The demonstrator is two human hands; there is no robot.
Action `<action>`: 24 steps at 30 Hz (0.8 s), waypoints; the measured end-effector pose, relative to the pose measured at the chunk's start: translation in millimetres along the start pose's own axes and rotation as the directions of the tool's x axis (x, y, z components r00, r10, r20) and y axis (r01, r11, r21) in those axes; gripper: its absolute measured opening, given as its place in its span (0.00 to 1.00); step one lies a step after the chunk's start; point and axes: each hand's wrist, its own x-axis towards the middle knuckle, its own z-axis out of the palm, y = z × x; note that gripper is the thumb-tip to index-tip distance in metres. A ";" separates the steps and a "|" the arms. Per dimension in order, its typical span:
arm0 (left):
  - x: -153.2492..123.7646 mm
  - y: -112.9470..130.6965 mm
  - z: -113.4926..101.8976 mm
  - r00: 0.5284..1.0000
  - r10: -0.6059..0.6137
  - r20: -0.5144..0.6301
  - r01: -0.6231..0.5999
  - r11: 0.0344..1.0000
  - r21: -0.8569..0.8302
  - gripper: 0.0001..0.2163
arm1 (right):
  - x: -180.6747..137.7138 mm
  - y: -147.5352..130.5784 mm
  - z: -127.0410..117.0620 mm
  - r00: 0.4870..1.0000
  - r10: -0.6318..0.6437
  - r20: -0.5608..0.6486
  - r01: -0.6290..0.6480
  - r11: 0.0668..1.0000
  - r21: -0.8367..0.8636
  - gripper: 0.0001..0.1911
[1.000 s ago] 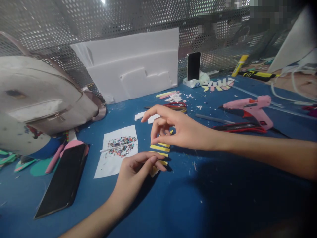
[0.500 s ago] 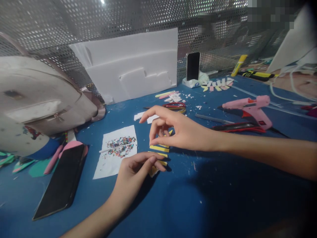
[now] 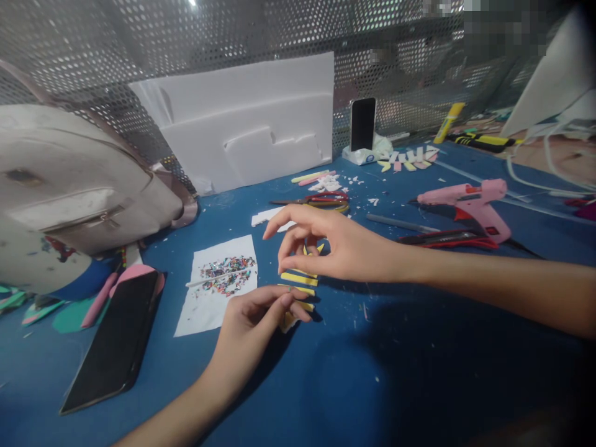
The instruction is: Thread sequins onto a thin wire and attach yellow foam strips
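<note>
My left hand is low over the blue table, thumb pressed to the fingers. A tiny green fleck shows by its fingertips; anything else in the pinch is hidden. Above it hovers my right hand, index finger arched, thumb and another finger brought together, with nothing I can make out between them. Yellow strips lie in a row below and beside both hands, partly covered. Under the left fingers a pale yellowish piece shows. To the left, multicoloured glitter flakes and a thin white stick rest on white paper.
Scissors and white scraps lie behind the hands. A pink glue gun is on the right. A black phone lies at left before a bag. Another phone stands upright at the back.
My right hand has dropped slightly, uncovering more of the scissors. A green fleck now shows at my left fingertips. The left hand has stayed almost still.
</note>
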 end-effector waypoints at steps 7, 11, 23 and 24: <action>-0.3 1.5 0.7 1.000 0.001 -0.004 -0.001 1.000 -0.001 0.10 | 1.9 -1.2 -6.1 0.999 -0.021 0.040 0.023 0.999 -0.038 0.16; -0.6 -1.0 -0.6 1.000 0.001 0.004 -0.001 1.000 -0.012 0.11 | 2.1 -0.2 -5.8 0.992 -0.001 0.127 0.008 0.998 -0.056 0.17; 0.9 -5.7 0.4 0.998 0.064 0.010 -0.062 0.988 -0.144 0.07 | 1.4 2.7 -1.7 0.996 -0.023 0.087 0.032 0.995 -0.094 0.16; 0.8 -3.8 0.4 0.998 0.059 0.007 -0.057 0.987 -0.153 0.08 | 1.3 2.6 -1.5 0.996 -0.026 0.088 0.034 0.995 -0.092 0.15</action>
